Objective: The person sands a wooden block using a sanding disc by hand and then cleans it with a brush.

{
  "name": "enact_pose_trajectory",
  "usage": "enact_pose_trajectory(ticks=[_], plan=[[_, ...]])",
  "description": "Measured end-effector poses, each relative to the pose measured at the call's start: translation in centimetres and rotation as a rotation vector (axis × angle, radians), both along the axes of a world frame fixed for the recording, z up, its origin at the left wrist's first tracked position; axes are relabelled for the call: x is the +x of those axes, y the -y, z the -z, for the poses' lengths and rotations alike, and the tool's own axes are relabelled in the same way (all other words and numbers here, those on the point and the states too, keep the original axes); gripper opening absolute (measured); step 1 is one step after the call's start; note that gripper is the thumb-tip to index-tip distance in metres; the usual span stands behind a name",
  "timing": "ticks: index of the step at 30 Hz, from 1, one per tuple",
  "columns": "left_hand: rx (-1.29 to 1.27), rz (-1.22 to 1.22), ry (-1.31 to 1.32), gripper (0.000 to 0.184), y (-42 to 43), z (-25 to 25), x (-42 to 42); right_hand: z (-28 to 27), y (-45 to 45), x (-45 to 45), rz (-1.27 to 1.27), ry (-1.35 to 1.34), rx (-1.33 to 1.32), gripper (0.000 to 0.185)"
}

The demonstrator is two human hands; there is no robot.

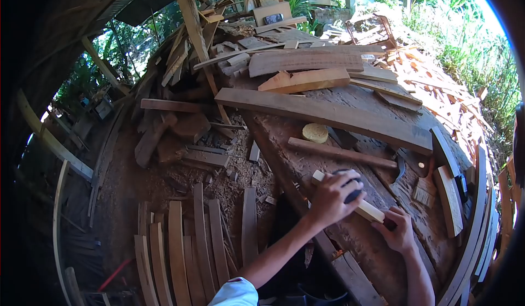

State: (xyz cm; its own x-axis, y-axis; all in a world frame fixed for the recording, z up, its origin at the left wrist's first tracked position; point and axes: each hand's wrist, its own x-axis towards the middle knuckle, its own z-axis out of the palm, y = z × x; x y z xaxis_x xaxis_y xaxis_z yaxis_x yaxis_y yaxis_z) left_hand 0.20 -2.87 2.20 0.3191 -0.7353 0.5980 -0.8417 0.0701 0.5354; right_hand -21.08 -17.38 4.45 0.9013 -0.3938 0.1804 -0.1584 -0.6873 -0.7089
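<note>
A short pale wooden piece [369, 211] lies at a slant on the worn workbench [355, 240]. My left hand [334, 194] is on its upper part, fingers wrapped round a dark rounded object [350, 186] that rests over the wood. At the piece's lower right end, my right hand [397, 227] has its thumb and fingers pressed against the wood. Just above the hands lies a long wooden handle [342, 153] with a curved dark head [400, 169]. A round yellow object [315, 133] sits behind the handle.
A long plank [322, 116] crosses the bench beyond the hands. At the right are a brush [424, 190] and a wooden block [448, 202]. Upright boards [176, 246] stand at the lower left, near sawdust and offcuts. More timber is piled at the back.
</note>
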Motion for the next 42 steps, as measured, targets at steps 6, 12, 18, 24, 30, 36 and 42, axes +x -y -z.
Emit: enact_pose_trajectory(ticks=[6, 12, 18, 24, 30, 36, 42], plan=[[-0.016, -0.239, 0.036, 0.02, 0.4, -0.2, 0.8, 0.0, 0.0, 0.3, -0.017, 0.026, -0.065, 0.028], [-0.046, 0.041, 0.09, 0.026, 2.6, -0.2, -6.3, 2.9, 1.7, 0.2, -0.132, 0.275, -0.103, 0.028], [-0.043, -0.284, 0.041, 0.018, -0.8, -0.6, 2.6, -0.5, -0.1, 0.0, -0.006, -0.026, 0.03, 0.03], [-0.002, -0.1, 0.006, 0.017, 1.5, -0.6, -3.3, 0.6, 0.4, -0.1, -0.025, 0.032, -0.028, 0.024], [-0.077, 0.095, 0.034, 0.024, 0.6, -0.6, -2.4, 0.2, 0.4, -0.1, -0.03, 0.031, -0.049, 0.022], [0.033, -0.211, 0.016, 0.021, 0.6, -0.7, 0.4, 0.3, 0.2, 0.3, -0.019, 0.009, -0.043, 0.027], [-0.071, 0.1, 0.041, 0.02, 1.0, -0.6, -5.1, 1.5, 1.1, -0.4, -0.078, 0.079, -0.104, 0.029]])
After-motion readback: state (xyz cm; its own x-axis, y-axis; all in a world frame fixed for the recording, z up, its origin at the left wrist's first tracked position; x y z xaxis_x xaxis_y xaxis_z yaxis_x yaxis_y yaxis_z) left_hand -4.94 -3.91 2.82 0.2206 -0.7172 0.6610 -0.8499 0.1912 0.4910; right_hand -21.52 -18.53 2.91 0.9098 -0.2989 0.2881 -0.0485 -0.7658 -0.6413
